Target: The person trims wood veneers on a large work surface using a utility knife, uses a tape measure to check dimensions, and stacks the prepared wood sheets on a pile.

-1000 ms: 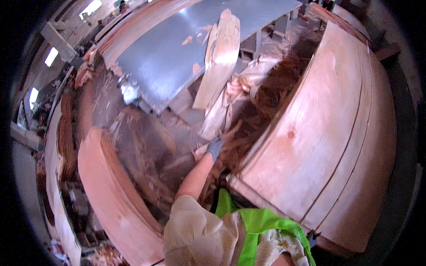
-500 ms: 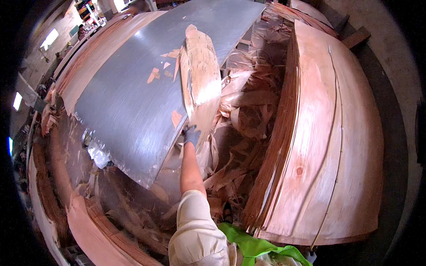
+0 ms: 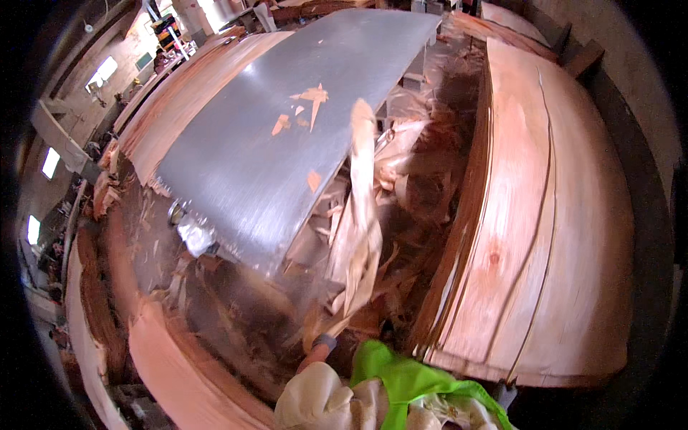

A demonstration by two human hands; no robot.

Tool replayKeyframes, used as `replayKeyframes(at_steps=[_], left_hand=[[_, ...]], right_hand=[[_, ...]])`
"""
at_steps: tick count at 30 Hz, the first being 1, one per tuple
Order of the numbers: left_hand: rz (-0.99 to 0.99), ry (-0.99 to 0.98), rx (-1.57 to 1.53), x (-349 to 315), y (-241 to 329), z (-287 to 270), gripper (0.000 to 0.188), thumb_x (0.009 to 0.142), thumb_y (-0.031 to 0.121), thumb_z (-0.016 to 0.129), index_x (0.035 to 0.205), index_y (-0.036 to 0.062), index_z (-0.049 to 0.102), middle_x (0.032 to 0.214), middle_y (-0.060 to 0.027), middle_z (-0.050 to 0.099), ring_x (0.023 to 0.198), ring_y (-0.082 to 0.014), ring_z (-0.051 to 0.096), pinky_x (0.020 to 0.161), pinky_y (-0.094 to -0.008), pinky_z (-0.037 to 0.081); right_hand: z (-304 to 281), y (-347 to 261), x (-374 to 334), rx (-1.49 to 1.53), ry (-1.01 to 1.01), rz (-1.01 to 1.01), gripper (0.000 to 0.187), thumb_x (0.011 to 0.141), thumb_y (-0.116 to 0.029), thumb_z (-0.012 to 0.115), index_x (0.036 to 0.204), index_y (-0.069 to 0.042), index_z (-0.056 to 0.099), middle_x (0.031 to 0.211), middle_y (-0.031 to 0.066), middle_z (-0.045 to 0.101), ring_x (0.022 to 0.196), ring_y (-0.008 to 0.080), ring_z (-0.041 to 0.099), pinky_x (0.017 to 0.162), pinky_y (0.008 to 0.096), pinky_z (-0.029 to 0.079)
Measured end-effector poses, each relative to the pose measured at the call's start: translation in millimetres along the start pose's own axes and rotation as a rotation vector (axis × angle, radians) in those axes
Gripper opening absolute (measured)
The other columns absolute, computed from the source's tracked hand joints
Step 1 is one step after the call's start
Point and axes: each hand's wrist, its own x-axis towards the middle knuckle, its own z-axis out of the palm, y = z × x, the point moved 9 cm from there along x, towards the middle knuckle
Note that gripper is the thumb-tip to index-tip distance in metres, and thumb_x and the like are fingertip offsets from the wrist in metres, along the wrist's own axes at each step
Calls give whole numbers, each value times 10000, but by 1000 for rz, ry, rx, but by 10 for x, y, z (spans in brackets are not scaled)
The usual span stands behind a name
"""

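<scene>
veneer strip [image 3: 364,190], clasped in left hand [image 3: 325,341], overhangs the gap [image 3: 428,193] beside tabletop [image 3: 251,168] edge; right hand [image 3: 506,394] at stack [image 3: 562,236] corner, grip unclear.

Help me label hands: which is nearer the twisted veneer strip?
Left. The left hand is at the lower end of the twisted veneer strip; the right hand is well to its right, by the large veneer stack.

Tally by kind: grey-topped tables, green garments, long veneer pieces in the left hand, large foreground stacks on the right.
Grey-topped table: 1
Green garment: 1
Long veneer piece in left hand: 1
Large right stack: 1
Total: 4
</scene>
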Motion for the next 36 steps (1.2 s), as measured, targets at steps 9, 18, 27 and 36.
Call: replayKeyframes(at_steps=[9, 18, 27, 36], left_hand=[[-276, -52, -166, -2291, -1375, 1070, 272, 841, 229, 467, 1003, 52, 598, 1041, -163, 588, 920, -350, 562, 779, -436, 452], [-396, 73, -418, -2719, -1939, 1146, 283, 854, 231, 440, 1040, 79, 590, 1091, -143, 570, 962, -327, 546, 818, -424, 435], [-373, 151, -599, -2190, -2966, 677, 299, 866, 234, 413, 1076, 106, 582, 1141, -123, 552, 1004, -303, 530, 857, -412, 418], [-516, 285, -318, -2338, -5124, -699, 319, 879, 236, 385, 1113, 133, 575, 1191, -104, 534, 1046, -280, 514, 897, -400, 401]], right_hand=[[508, -505, 50, 25, -181, 113, 76, 792, -79, 575, 782, -5, 590, 621, -17, 500, 519, 88, 401, 451, 244, 321], [1888, -1500, -573, 133, -431, 98, 181, 821, -199, 581, 750, -33, 579, 507, -8, 428, 387, 66, 350, 360, 243, 231], [4048, -2273, -1599, 120, -704, -181, 239, 842, -183, 599, 658, -65, 501, 567, -14, 467, 456, 98, 369, 416, 266, 298], [6711, -3360, -3635, 303, -987, 19, 234, 822, -252, 598, 650, -102, 546, 520, -55, 416, 424, 59, 349, 396, 241, 252]])
